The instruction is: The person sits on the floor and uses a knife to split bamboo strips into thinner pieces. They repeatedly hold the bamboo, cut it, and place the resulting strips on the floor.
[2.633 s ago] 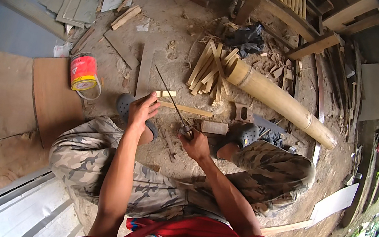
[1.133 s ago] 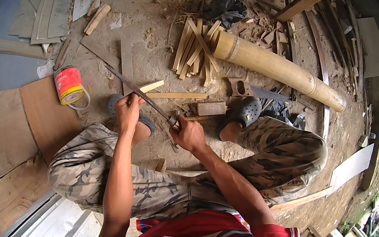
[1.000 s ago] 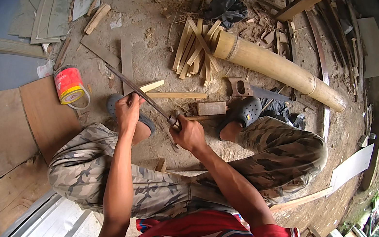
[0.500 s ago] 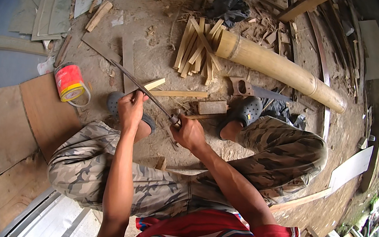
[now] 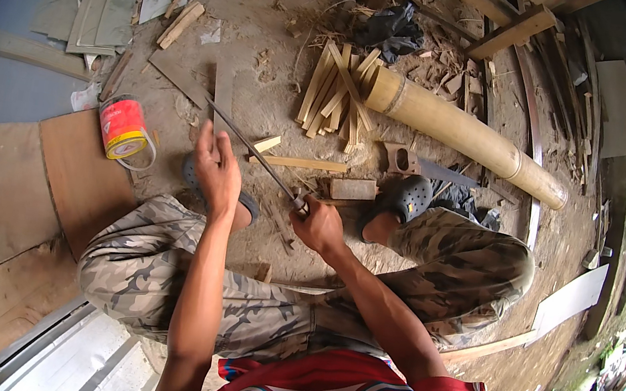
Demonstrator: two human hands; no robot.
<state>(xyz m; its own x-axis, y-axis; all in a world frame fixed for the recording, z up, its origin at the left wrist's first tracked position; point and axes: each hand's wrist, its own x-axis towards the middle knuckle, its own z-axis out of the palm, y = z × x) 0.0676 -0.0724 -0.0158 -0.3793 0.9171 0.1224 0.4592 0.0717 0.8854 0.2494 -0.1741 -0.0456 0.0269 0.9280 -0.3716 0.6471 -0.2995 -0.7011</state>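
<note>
My right hand (image 5: 322,227) is closed round the handle of a long knife (image 5: 258,157), its dark, narrow blade slanting away to the upper left. Apart from the blade, my left hand (image 5: 218,169) is raised just left of it, fingers stretched out and holding nothing. Beyond the knife a short split strip (image 5: 266,143) and a longer bamboo strip (image 5: 300,163) lie on the dirt. Near my right shoe sits a small wooden block (image 5: 352,189).
Farther off are a heap of split bamboo strips (image 5: 334,95) and a thick bamboo pole (image 5: 468,134). A handsaw (image 5: 434,170) lies below the pole. At the left a red and yellow can (image 5: 122,128) stands by plywood sheets (image 5: 78,168).
My left hand has let go of the blade and opened its fingers, lifting slightly. My right hand still grips the knife. The whole view has shifted a little.
</note>
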